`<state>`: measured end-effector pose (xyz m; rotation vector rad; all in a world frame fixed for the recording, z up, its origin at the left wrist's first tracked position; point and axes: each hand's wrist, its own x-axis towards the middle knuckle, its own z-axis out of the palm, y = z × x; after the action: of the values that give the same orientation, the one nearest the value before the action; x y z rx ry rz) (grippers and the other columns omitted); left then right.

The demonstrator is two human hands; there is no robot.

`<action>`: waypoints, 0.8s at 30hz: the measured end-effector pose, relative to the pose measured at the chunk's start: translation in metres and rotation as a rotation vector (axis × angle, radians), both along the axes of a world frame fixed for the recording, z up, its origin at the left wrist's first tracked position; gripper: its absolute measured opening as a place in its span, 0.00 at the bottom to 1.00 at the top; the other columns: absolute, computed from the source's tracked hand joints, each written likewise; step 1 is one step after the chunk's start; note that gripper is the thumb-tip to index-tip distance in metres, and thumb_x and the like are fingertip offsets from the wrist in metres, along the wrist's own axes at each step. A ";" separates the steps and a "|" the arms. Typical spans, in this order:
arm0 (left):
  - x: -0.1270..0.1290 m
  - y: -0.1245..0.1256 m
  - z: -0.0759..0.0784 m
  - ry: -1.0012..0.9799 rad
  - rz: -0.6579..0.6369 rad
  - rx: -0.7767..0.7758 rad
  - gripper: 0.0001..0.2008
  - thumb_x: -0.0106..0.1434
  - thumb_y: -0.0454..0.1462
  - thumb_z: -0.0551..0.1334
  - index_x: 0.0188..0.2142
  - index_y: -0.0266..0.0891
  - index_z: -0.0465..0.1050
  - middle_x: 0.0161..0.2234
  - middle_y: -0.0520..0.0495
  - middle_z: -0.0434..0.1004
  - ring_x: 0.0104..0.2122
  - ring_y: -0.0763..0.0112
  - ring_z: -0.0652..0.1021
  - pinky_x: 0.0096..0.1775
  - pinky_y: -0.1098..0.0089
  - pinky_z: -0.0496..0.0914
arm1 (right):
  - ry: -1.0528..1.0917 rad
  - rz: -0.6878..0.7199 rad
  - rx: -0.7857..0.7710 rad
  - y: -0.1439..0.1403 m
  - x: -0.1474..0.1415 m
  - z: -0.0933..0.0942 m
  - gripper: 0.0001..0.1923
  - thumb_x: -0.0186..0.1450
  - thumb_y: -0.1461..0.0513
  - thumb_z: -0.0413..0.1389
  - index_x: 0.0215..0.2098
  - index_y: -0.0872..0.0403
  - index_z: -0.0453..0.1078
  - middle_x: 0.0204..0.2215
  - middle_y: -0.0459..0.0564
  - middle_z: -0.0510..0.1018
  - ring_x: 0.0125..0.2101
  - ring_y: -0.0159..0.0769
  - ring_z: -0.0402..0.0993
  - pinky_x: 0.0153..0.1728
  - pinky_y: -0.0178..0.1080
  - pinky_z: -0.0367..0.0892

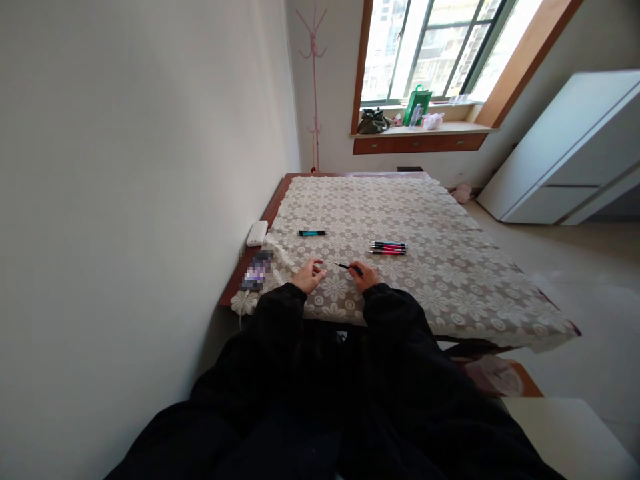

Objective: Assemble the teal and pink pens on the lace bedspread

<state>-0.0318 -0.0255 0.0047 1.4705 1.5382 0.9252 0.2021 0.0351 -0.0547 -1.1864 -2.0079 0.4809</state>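
Observation:
Near the table's front edge, my right hand [367, 276] is closed around a black pen [342, 265], whose tip points left toward my other hand. My left hand [309, 275] rests just above the tablecloth with its fingers apart and nothing in them. Beyond it lie teal and black pens [312, 233], side by side. To the right, past my right hand, several pens [389, 246] in black, blue and red lie in a row, roughly parallel.
A patterned lace tablecloth [370, 207] covers the table. At the left edge are a white box-shaped device [257, 233] and a phone [256, 270] with a cable. A wall runs along the left. A chair or stool [525, 380] stands at lower right.

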 end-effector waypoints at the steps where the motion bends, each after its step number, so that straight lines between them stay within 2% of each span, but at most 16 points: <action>1: 0.006 0.007 0.001 -0.027 -0.039 -0.018 0.21 0.59 0.44 0.66 0.49 0.39 0.68 0.33 0.46 0.79 0.24 0.73 0.75 0.29 0.71 0.69 | 0.023 -0.012 -0.003 0.000 0.000 0.000 0.12 0.65 0.55 0.51 0.37 0.52 0.74 0.31 0.50 0.79 0.32 0.38 0.74 0.37 0.41 0.70; 7: 0.035 0.041 0.010 -0.032 -0.085 0.051 0.22 0.58 0.51 0.67 0.43 0.37 0.69 0.30 0.47 0.77 0.25 0.73 0.75 0.29 0.71 0.69 | 0.204 -0.045 -0.063 0.001 0.006 0.001 0.15 0.64 0.51 0.53 0.37 0.53 0.73 0.28 0.50 0.79 0.30 0.39 0.75 0.35 0.41 0.70; 10: 0.049 0.052 0.009 -0.001 -0.100 0.111 0.24 0.55 0.53 0.68 0.39 0.37 0.70 0.28 0.48 0.76 0.24 0.73 0.74 0.28 0.71 0.67 | 0.363 -0.052 -0.170 0.001 0.011 0.003 0.17 0.63 0.49 0.54 0.38 0.54 0.72 0.27 0.50 0.80 0.27 0.38 0.75 0.32 0.40 0.71; 14: 0.067 0.066 0.009 -0.043 -0.172 0.135 0.26 0.53 0.55 0.69 0.39 0.36 0.70 0.26 0.51 0.73 0.23 0.76 0.71 0.26 0.73 0.65 | 0.498 -0.008 -0.304 0.003 0.017 0.014 0.21 0.61 0.46 0.55 0.38 0.55 0.71 0.26 0.51 0.79 0.23 0.35 0.72 0.26 0.37 0.68; 17: 0.076 0.081 0.017 -0.093 -0.225 0.180 0.25 0.54 0.55 0.68 0.39 0.36 0.71 0.26 0.53 0.73 0.23 0.77 0.71 0.27 0.74 0.64 | 0.416 0.030 -0.317 0.015 0.018 0.030 0.22 0.61 0.45 0.55 0.36 0.56 0.71 0.25 0.51 0.78 0.23 0.34 0.71 0.26 0.37 0.67; 20: 0.079 0.100 0.022 -0.140 -0.181 0.226 0.22 0.57 0.53 0.67 0.35 0.35 0.72 0.24 0.53 0.71 0.23 0.78 0.70 0.27 0.75 0.64 | 0.273 0.006 -0.200 0.038 0.018 0.046 0.18 0.63 0.48 0.54 0.36 0.55 0.72 0.26 0.51 0.79 0.27 0.37 0.74 0.31 0.38 0.68; 24: 0.074 0.123 0.011 -0.234 -0.100 0.221 0.19 0.56 0.49 0.69 0.36 0.36 0.71 0.24 0.53 0.72 0.22 0.78 0.71 0.24 0.77 0.63 | 0.066 0.033 -0.026 0.069 0.016 0.052 0.14 0.66 0.54 0.51 0.38 0.54 0.72 0.30 0.51 0.80 0.31 0.40 0.76 0.37 0.42 0.69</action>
<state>0.0421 0.0971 0.0162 1.5158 1.2125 1.1922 0.2179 0.1040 -0.0023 -1.1401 -1.9730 0.5574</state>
